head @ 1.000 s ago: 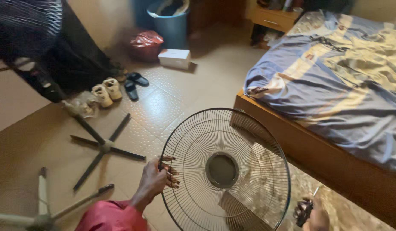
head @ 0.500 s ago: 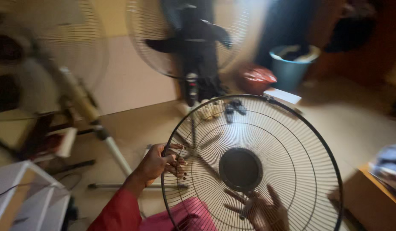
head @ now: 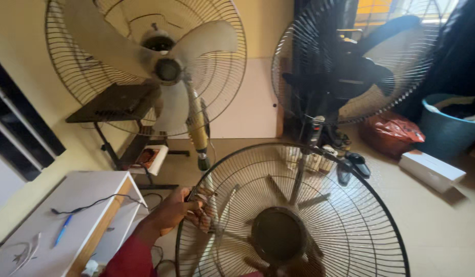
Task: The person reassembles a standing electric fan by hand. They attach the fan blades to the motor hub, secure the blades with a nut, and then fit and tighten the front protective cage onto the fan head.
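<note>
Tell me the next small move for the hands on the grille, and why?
Probably steady the grille with both hands before moving it: only the left hand grips its rim, and the right hand just shows behind the hub.

Room is lit warmly, w/ daylight admitted thru the window at top right; that area is blown out, and the black fan in front of it is reduced to near silhouette. Yellow-beige cast is seen on walls & floor. Foreground is dimmer: the wire fan guard and left hand are rendered in shade, slightly soft. Right hand, behind the grille at bottom edge, is blurred & dark. Wide-angle stretch is noted at edges, esp. the white fan.
</note>
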